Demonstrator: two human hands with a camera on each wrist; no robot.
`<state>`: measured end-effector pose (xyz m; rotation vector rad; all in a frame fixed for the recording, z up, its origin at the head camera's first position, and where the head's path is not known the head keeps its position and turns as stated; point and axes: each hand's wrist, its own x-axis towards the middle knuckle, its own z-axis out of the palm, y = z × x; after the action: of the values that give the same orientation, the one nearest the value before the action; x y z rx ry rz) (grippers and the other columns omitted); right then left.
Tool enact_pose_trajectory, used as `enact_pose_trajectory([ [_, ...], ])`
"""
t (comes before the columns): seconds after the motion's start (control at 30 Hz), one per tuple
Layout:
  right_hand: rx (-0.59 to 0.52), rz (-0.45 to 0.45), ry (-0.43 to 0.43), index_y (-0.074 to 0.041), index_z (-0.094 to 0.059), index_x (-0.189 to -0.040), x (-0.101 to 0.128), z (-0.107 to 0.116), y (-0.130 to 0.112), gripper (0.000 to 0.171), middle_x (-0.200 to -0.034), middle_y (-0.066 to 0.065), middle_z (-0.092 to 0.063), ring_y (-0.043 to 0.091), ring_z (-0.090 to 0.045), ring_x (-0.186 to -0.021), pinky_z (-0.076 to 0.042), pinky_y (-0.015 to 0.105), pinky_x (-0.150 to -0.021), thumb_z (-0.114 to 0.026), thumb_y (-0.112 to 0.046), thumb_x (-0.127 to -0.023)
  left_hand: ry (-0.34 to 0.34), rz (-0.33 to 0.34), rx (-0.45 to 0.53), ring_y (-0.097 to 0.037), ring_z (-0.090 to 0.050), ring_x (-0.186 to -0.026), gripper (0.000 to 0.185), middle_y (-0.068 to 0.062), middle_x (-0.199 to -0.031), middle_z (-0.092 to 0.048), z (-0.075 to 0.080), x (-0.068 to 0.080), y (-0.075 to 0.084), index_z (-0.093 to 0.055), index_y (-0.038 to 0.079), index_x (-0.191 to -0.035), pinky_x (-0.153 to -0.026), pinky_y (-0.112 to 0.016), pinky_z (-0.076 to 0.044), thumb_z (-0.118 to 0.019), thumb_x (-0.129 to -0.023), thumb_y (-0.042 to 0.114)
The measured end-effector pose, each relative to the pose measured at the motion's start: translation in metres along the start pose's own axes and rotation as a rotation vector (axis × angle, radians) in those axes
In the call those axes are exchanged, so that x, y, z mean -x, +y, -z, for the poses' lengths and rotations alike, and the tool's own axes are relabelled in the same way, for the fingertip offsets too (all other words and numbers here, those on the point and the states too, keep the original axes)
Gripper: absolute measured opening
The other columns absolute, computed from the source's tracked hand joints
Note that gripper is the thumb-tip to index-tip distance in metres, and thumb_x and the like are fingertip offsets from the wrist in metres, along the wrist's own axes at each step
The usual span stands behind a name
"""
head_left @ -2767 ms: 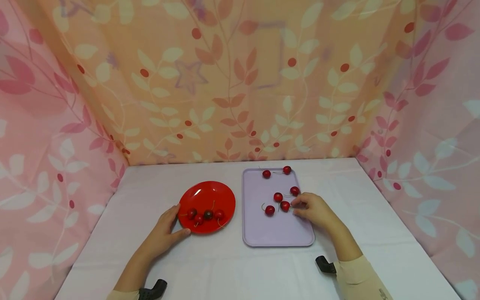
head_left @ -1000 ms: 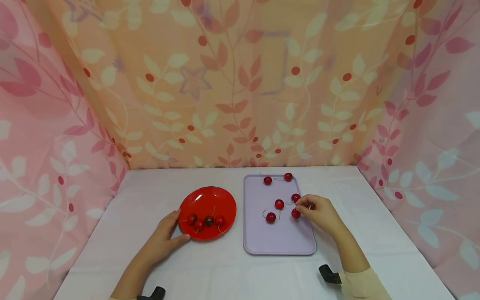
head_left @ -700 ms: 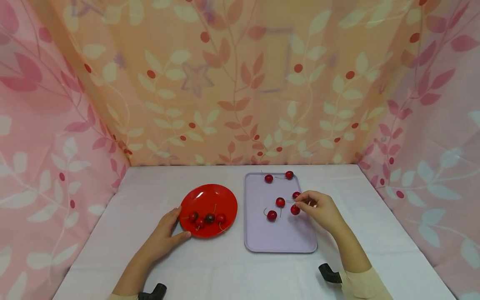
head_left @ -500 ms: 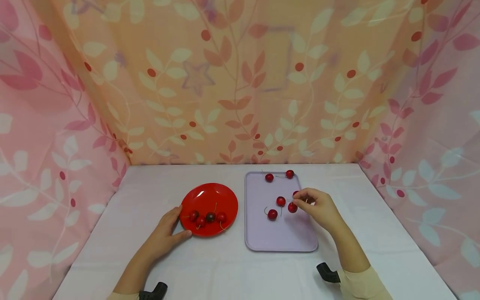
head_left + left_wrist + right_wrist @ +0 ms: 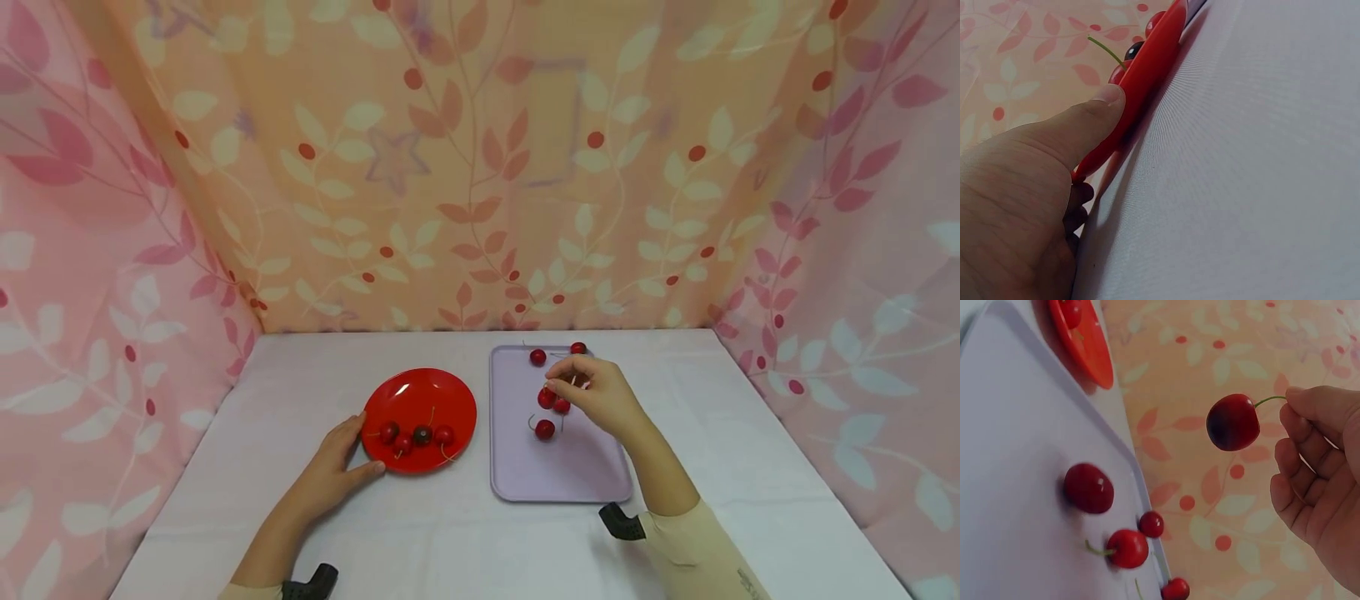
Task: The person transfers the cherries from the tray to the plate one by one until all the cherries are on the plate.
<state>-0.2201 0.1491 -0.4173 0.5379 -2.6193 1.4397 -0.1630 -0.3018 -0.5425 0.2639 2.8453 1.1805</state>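
Note:
My right hand (image 5: 596, 396) pinches a cherry by its green stem between thumb and fingertips. The held cherry (image 5: 1234, 422), dark on one side, hangs above the lilac tray (image 5: 558, 479). In the head view it overlaps another cherry (image 5: 562, 407) on the tray. Nearer me on the tray lies a cherry (image 5: 544, 430) with a curved stem. At the left, my left hand (image 5: 330, 467) holds the red plate (image 5: 420, 387) by its rim, the thumb (image 5: 1100, 115) along the near edge. Several cherries (image 5: 444, 435), one almost black (image 5: 422, 435), sit on the plate's near half.
Two more cherries lie at the tray's far edge, one left (image 5: 537, 357) and one right (image 5: 578, 348). White cloth (image 5: 450, 533) covers the table. A patterned orange curtain (image 5: 480, 208) stands behind, with pink curtains at both sides.
My right hand took a cherry by its stem, lifted it off the tray and moved left with it, now covering the tray's right-hand cherry. My left hand stays at the plate.

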Motion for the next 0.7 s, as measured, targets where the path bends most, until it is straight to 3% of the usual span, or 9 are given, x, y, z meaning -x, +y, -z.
enact_pose_trajectory([
  [0.13,-0.016,0.054,-0.023,-0.023,-0.077,-0.096,-0.011,-0.013,-0.01,0.006,-0.083,-0.006,-0.074,0.023,-0.063,-0.077,-0.053,0.029,-0.06,-0.08,-0.023,-0.091,0.001,-0.008,-0.003,-0.042,-0.023,-0.153,0.103,-0.018,-0.166,-0.029,-0.003,0.002,-0.004,-0.025,0.012,-0.164,-0.117,-0.068,-0.028,-0.075,-0.086,0.058],
  [0.3,-0.048,0.092,-0.087,-0.019,-0.077,-0.099,-0.026,-0.039,-0.027,0.007,-0.086,-0.005,-0.072,0.022,-0.062,-0.081,-0.054,0.032,-0.07,-0.078,-0.022,-0.093,0.017,-0.014,-0.021,-0.043,-0.025,-0.152,0.103,-0.019,-0.165,-0.031,-0.003,0.008,-0.009,-0.028,0.01,-0.163,-0.116,-0.068,-0.029,-0.076,-0.086,0.058],
  [0.57,-0.061,0.088,-0.144,-0.017,-0.077,-0.101,-0.048,-0.073,-0.035,0.008,-0.084,-0.006,-0.075,0.016,-0.067,-0.082,-0.053,0.035,-0.074,-0.075,-0.021,-0.095,0.016,-0.039,-0.037,-0.041,-0.025,-0.152,0.101,-0.017,-0.166,-0.03,-0.001,0.003,-0.006,-0.026,0.012,-0.163,-0.115,-0.069,-0.03,-0.074,-0.087,0.059],
  [0.7,-0.081,0.067,-0.203,-0.022,-0.075,-0.099,-0.057,-0.086,-0.033,0.004,-0.085,-0.001,-0.077,0.015,-0.07,-0.081,-0.053,0.035,-0.075,-0.074,-0.022,-0.095,0.012,-0.04,-0.034,-0.041,-0.025,-0.152,0.102,-0.016,-0.166,-0.03,0.0,0.0,-0.003,-0.025,0.013,-0.164,-0.114,-0.068,-0.032,-0.074,-0.087,0.059],
])
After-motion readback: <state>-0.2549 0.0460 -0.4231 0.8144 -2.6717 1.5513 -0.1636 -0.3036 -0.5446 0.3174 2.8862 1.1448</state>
